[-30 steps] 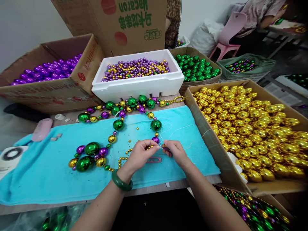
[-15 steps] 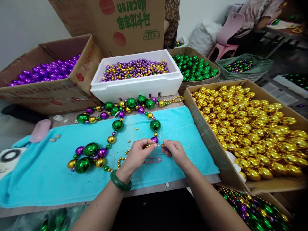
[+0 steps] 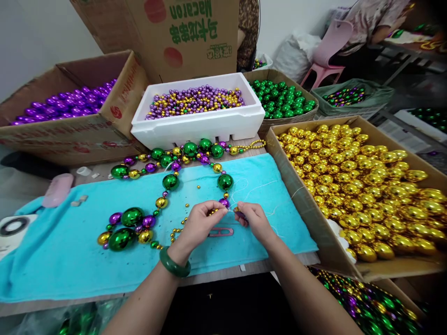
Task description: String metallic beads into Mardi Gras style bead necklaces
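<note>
A strand of green, gold and purple beads [image 3: 170, 181] loops over the turquoise towel [image 3: 87, 274], with a cluster of large beads at its left end. Thumb and fingers of my left hand [image 3: 202, 221] pinch white thread just below a purple bead [image 3: 224, 203]; small gold beads show under that palm. My right hand [image 3: 253, 221] is closed at the thread too, with something small and dark, partly gold, between its fingers; I cannot make out what. Loose white thread [image 3: 244, 190] curls behind both hands. Pink snips [image 3: 220, 231] lie on the towel between them.
A carton of gold beads [image 3: 314, 232] stands at the right. Behind the towel are a white foam box [image 3: 199, 123], a carton of purple beads [image 3: 118, 100] and green beads [image 3: 279, 100]. A pink case [image 3: 58, 190] lies left. A person [image 3: 370, 28] sits at the back right.
My right hand's fingers have turned slightly, and the dark item between them sits at a different angle. My left hand has hardly moved.
</note>
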Available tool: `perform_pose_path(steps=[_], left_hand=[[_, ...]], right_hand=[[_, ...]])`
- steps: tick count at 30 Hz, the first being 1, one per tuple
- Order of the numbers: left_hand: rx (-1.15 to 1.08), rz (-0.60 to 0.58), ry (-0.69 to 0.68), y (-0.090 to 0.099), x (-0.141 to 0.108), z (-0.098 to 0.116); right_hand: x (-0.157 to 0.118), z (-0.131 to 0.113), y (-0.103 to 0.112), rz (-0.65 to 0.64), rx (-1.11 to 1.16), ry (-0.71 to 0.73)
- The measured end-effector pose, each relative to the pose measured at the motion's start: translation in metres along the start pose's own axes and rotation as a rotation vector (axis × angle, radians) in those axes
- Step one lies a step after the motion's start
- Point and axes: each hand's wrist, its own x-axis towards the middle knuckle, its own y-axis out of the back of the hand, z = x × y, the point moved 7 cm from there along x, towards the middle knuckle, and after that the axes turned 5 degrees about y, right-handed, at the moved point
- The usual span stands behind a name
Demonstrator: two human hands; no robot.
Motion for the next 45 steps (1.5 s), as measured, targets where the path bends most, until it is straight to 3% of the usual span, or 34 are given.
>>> perform_pose_path(steps=[10,13,16,18,21,23,28,31,35,39,45], left_hand=[[0.037,-0.003,-0.004,0.001,0.001,0.0],[0.043,0.008,-0.021,0.003,0.001,0.0],[0.038,0.021,-0.013,0.004,0.001,-0.001],[0.002,0.013,0.017,0.002,0.001,-0.004],[-0.065,-0.031,0.07,-0.005,0.001,-0.007],[-0.091,-0.06,0.087,-0.009,0.0,-0.008],[-0.101,-0.051,0.078,-0.009,-0.001,-0.007],[-0.098,0.016,0.038,-0.002,0.0,-0.008],[-0.065,0.073,-0.005,0.004,0.002,-0.008],[-0.087,0.072,-0.006,0.003,-0.001,-0.006],[-0.129,0.046,0.042,-0.003,-0.003,-0.007]], right_hand=[[0.0,0.001,0.002,-0.046,-0.051,0.011],[0.0,-0.005,0.023,0.089,-0.292,0.082],[-0.005,-0.028,0.039,0.256,-0.506,0.269],[-0.007,-0.039,0.035,0.208,-0.382,0.347],[-0.006,-0.044,0.012,-0.015,-0.049,0.323],[-0.004,-0.045,0.002,-0.058,0.059,0.303],[-0.001,-0.042,0.003,-0.01,0.057,0.239],[-0.002,-0.034,0.01,-0.032,0.177,0.139],[-0.004,-0.018,0.02,0.069,0.312,0.033],[-0.005,-0.006,0.006,0.095,0.311,-0.035],[-0.004,-0.014,-0.013,0.127,0.27,0.025]])
